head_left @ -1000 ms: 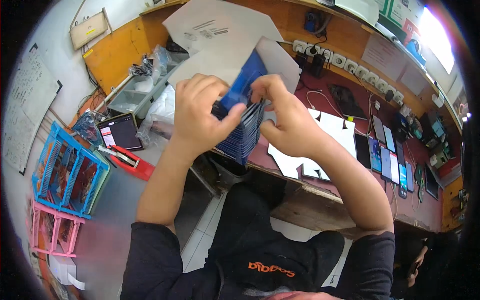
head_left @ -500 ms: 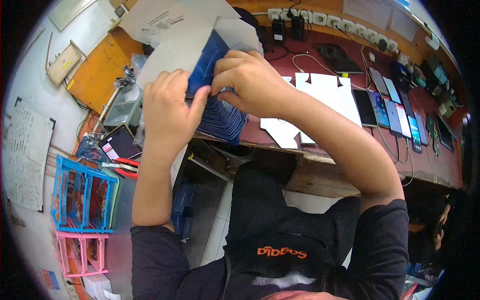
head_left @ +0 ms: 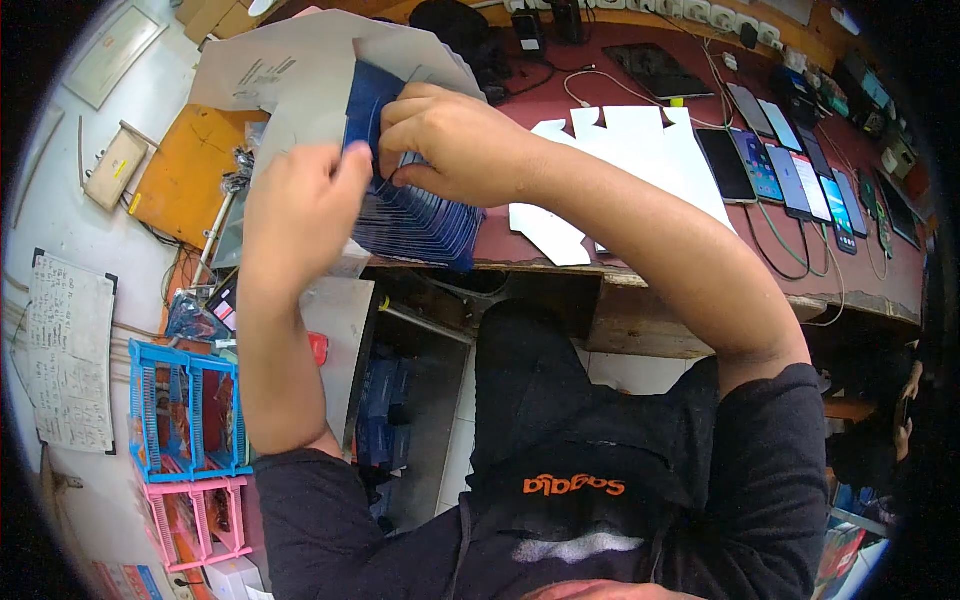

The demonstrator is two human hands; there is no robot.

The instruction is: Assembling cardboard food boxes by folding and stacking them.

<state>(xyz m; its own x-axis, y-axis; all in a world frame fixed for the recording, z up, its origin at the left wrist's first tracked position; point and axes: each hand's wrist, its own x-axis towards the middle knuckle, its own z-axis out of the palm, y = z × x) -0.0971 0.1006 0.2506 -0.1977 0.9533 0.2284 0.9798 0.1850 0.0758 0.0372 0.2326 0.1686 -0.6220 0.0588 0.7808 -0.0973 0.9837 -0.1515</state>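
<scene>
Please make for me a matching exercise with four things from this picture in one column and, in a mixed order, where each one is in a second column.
Things:
1. stack of blue pieces
2. cut-out sheets
3. blue rack
4. whiteboard

Places:
A. against the wall, at the far left
B. directly at the right hand
C. next to the pink rack
D. lying flat on the dark red table

Right pairs: 1-B, 2-D, 3-C, 4-A

Hands [head_left: 450, 145] (the left blurred) at a blue stack [head_left: 420, 228].
</scene>
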